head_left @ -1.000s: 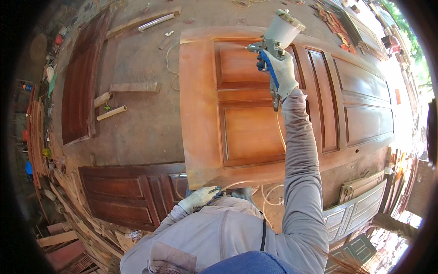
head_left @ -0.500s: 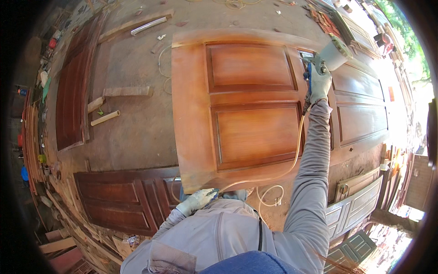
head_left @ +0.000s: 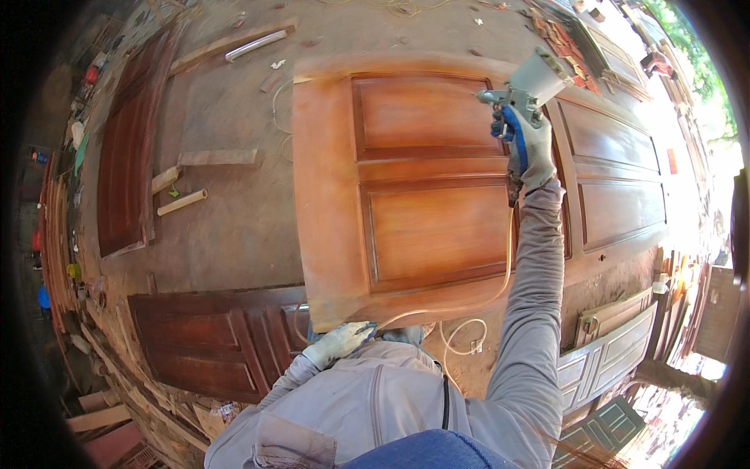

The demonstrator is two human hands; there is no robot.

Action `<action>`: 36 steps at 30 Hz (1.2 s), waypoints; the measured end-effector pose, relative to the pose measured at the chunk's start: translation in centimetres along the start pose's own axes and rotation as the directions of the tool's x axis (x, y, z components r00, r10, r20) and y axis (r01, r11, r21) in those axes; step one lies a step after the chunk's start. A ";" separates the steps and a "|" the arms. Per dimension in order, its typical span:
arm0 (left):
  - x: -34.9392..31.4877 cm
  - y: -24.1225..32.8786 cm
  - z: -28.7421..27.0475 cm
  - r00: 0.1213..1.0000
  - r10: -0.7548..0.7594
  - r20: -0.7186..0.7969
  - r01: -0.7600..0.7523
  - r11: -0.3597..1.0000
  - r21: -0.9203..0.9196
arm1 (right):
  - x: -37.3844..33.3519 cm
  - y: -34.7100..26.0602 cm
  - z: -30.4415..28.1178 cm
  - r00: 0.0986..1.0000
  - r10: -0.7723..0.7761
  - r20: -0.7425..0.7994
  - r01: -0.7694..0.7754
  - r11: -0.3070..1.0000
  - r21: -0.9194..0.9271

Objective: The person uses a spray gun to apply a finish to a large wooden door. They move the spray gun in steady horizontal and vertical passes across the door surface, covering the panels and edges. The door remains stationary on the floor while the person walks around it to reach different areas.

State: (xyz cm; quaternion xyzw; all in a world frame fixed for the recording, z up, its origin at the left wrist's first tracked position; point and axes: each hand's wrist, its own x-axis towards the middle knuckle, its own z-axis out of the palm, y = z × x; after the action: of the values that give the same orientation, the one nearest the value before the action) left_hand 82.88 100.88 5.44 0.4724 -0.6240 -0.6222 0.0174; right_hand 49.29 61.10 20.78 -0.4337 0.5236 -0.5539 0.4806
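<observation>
My right hand (head_left: pixel 535 150), in a pale glove with blue on the fingers, is wrapped round the handle of a spray gun (head_left: pixel 513 97). A grey cup sits on top of the gun, and its nozzle faces left. The gun is held above the large panelled wooden door (head_left: pixel 426 309), over its upper middle. From the handle a thin beige air hose (head_left: pixel 469 306) curves across the door to my left hand (head_left: pixel 342 344). That gloved hand is closed on the hose by the door's near edge, close to my body; its fingers are partly hidden.
A dark brown door (head_left: pixel 195 336) lies at the near left, another reddish one (head_left: pixel 129 148) at the far left. Wood blocks (head_left: pixel 219 158) and a short tube (head_left: pixel 182 202) lie on the ground. A hose loop (head_left: pixel 465 336) hangs near my body. Grey panels (head_left: pixel 609 356) stand at right.
My right hand has moved left and slightly nearer with the spray gun, which has turned so its nozzle now faces left. My left hand has stayed in place.
</observation>
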 end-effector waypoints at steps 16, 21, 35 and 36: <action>1.1 4.3 0.5 0.999 -0.010 -0.037 0.011 1.000 0.022 | -2.9 -4.5 2.3 0.923 0.062 0.381 0.112 0.901 -0.419; 1.0 5.8 0.5 0.995 -0.097 -0.013 0.096 0.992 -0.083 | -8.1 -8.1 -0.9 0.877 0.233 0.420 0.042 0.834 -0.550; 0.3 5.8 -0.4 0.993 -0.108 -0.050 0.105 0.992 -0.071 | -2.3 -5.7 5.0 0.944 -0.020 0.329 0.181 0.867 -0.465; 0.2 5.4 -0.1 0.994 -0.094 -0.054 0.090 0.994 -0.059 | -1.7 -5.1 5.0 0.943 -0.089 0.319 0.228 0.873 -0.431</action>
State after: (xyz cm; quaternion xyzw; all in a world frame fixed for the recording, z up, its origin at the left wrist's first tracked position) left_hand 79.72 99.46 9.65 0.5174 -0.5831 -0.6260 0.0198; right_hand 54.10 61.88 26.28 -0.6537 0.5264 -0.3818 0.3871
